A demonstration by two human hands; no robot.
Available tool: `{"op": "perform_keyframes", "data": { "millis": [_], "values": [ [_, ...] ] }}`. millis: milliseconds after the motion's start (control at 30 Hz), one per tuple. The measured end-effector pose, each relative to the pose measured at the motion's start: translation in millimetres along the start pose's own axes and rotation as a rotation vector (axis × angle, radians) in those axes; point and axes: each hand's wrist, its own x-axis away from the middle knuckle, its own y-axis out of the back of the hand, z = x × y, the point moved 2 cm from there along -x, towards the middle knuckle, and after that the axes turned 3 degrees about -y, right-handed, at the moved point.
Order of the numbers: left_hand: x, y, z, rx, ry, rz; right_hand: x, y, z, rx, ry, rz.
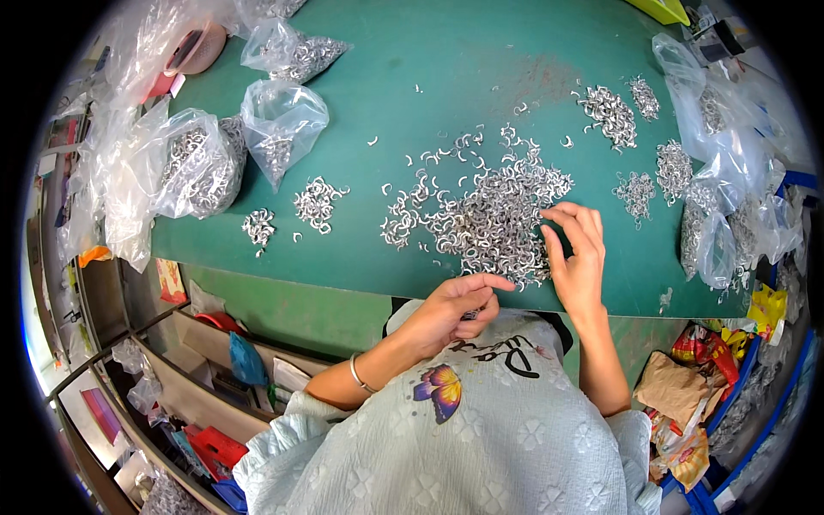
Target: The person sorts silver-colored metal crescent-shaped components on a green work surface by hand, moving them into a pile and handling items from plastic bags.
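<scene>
A large heap of small curved silvery metal pieces point(502, 215) lies on the green table point(386, 77) in front of me. At its near edge is my left hand point(468, 307), forefinger stretched along the heap and the other fingers curled in. A bit of grey metal shows inside those curled fingers, seemingly a few of the same pieces. My right hand point(577, 253) rests against the right side of the heap. Its fingers are bent, with thumb and forefinger apart, and no piece shows between them.
Smaller piles point(319, 204) lie left of the heap, and several more piles point(609, 116) at the right. Clear plastic bags of metal pieces point(202, 163) stand along the left edge, others point(717, 223) along the right. Below the table are an open drawer point(206, 343) and crumpled packaging point(687, 378).
</scene>
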Motion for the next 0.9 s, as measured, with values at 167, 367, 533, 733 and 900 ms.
{"op": "perform_keyframes", "data": {
  "millis": [167,367,533,733,900],
  "values": [
    [-5.9,7.2,12.8,-0.025,-0.035,0.117,0.6,-1.3,27.7,-0.033,0.200,0.318],
    [-2.7,3.4,14.9,-0.172,-0.016,0.221,-11.6,-16.4,28.4,0.088,0.313,0.481],
    [-1.7,1.1,14.1,-0.156,-0.028,0.202,-25.9,-31.7,19.4,0.059,0.370,0.343],
    [-1.8,-1.1,12.9,-0.162,-0.025,0.202,-28.3,-39.2,16.8,0.028,0.354,0.210],
    [-0.4,-0.3,11.9,-0.142,-0.019,0.173,-34.5,-30.9,12.5,-0.132,0.271,0.125]
  ]
}}
